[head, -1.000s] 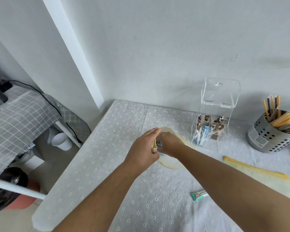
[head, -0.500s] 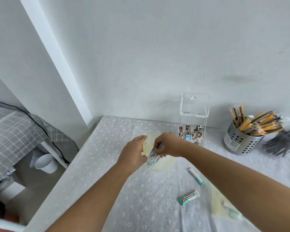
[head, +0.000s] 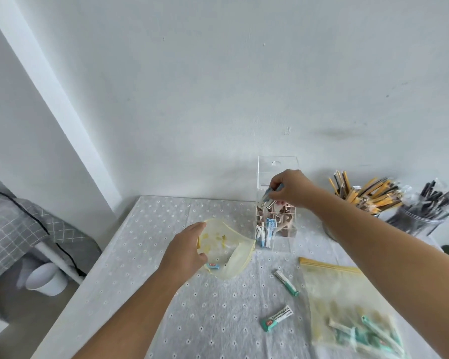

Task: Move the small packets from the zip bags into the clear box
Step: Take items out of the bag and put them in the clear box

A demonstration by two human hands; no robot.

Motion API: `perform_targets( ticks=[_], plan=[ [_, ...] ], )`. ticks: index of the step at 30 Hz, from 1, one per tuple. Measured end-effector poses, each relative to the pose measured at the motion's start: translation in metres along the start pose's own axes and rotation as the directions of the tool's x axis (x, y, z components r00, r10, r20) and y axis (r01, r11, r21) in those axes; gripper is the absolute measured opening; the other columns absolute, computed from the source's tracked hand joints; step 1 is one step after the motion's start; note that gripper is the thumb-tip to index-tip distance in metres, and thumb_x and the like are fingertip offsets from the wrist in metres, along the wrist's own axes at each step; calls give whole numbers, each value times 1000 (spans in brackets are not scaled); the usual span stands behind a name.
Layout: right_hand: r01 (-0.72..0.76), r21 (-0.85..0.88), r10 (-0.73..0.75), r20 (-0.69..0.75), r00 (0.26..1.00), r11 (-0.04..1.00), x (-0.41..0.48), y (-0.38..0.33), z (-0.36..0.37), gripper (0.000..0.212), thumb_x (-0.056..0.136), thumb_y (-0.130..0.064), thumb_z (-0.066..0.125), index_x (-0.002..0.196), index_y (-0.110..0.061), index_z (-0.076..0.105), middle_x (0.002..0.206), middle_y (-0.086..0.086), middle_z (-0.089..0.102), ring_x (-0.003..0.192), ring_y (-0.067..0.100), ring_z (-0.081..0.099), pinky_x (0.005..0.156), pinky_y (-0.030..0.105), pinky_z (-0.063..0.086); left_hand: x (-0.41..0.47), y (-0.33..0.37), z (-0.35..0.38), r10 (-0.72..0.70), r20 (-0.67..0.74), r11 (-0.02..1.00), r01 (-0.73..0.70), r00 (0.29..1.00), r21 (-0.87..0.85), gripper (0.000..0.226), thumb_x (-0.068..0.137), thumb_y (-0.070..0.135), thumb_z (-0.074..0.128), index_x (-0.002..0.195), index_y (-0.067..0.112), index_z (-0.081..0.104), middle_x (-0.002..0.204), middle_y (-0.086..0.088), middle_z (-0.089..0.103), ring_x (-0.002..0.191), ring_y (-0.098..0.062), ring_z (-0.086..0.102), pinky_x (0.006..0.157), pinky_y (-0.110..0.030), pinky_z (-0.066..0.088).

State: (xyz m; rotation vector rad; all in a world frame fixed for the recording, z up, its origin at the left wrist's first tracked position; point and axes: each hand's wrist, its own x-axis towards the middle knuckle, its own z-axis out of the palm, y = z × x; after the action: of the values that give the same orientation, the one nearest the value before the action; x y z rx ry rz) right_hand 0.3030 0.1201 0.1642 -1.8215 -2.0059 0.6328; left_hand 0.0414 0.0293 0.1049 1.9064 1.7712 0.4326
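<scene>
Two zip bags lie on the cloth-covered table, and the packets are split between them, the tabletop and the clear box, which stands at the far edge against the wall with its lid tipped up. Over the box's open top the right hand hangs with fingertips pinched on a small bunch of packets, blue and silvery as far as I can make out, just above the rear compartments; the front ones already hold blue and white sachets, brown ones sit behind. Nearer the middle, the left hand curls its fingers around the mouth of the open zip bag, holding it agape; one blue packet shows low inside. By the near right corner lies the second zip bag, flat and apparently zipped, with green-and-white packets heaped at its bottom. Between the bags two loose green packets rest on the cloth. These sachets look light, thin and a little slick, so I would judge a firm pinch across the middle of a bunch safest; gripped by an end they may fan out and slip. That bag is limp film and wants holding at its rim.
</scene>
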Motion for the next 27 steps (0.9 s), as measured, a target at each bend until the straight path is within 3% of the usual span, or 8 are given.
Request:
perform_targets(
  ticks=[5, 9, 12, 15, 21, 27],
  plan=[
    [-10, -235, 28, 74, 997, 972, 13, 16, 23, 13, 83, -10, 59, 79, -4, 70, 66, 3, 60, 60, 15, 55, 52, 22, 44, 3, 1, 2, -2, 2, 1000, 2, 1000, -21, 73, 78, 5, 65, 143, 22, 36, 149, 9, 36, 112, -25, 59, 101, -31, 46],
    [-7, -303, 58, 160, 985, 953, 25, 27, 37, 15, 83, -11, 60, 85, -2, 71, 74, 6, 65, 67, 18, 60, 72, 31, 57, 5, 0, 2, -6, 13, 999, 6, 1000, -36, 73, 79, 5, 65, 144, 22, 36, 149, 11, 36, 114, -28, 57, 101, -33, 46],
    [16, -329, 70, 247, 966, 944, 32, 29, 42, 15, 85, -9, 61, 89, 2, 70, 88, 15, 73, 85, 25, 71, 82, 34, 58, 6, 0, 2, -4, 6, 999, 4, 1000, -49, 73, 78, 4, 65, 143, 22, 37, 149, 12, 36, 114, -28, 57, 101, -34, 46],
    [56, -378, 64, 299, 952, 924, 40, 25, 40, 19, 88, -11, 59, 96, 2, 70, 96, 16, 73, 91, 26, 70, 73, 28, 54, 6, -1, 2, -1, 3, 998, 1, 1000, -66, 73, 79, 4, 65, 143, 22, 37, 148, 12, 38, 114, -26, 57, 101, -32, 47],
    [61, -378, 79, 343, 936, 924, 54, 29, 37, 13, 85, -8, 62, 88, 2, 71, 82, 14, 75, 69, 19, 73, 54, 17, 52, 8, 1, 2, -8, -4, 998, 8, 1000, -70, 73, 79, 4, 66, 143, 23, 38, 145, 11, 42, 113, -26, 57, 99, -30, 48],
    [91, -387, 67, 376, 924, 918, 55, 24, 36, 16, 87, -7, 60, 94, 3, 69, 89, 16, 74, 78, 23, 74, 55, 17, 50, 9, 4, 3, -5, 2, 998, 6, 1000, -69, 73, 78, 4, 67, 142, 23, 39, 147, 12, 40, 114, -26, 57, 99, -32, 48]
  ],
)
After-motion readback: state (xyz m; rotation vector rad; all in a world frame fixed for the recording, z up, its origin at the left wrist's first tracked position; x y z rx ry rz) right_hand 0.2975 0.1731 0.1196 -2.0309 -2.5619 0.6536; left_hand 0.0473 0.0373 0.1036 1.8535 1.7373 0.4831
